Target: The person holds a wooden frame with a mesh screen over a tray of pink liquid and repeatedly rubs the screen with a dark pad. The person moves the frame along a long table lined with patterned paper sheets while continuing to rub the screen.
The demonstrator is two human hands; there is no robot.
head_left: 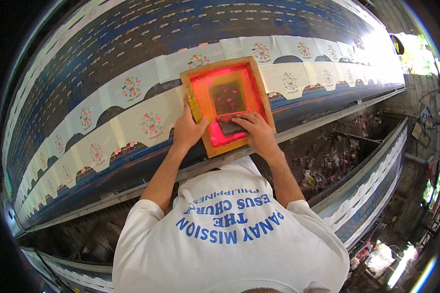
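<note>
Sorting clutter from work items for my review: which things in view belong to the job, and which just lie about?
Apparently in the job:
wooden-framed screen, in the left hand
dark squeegee-like block, under the right hand
printed white pieces
long table

Apparently just lying about:
scraps beyond the table's edge
flat brown piece, far right

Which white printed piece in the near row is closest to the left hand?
The flat white piece just left of the left hand; the row's visible others lie farther left or right of the rectangular wooden-framed red screen.
</note>
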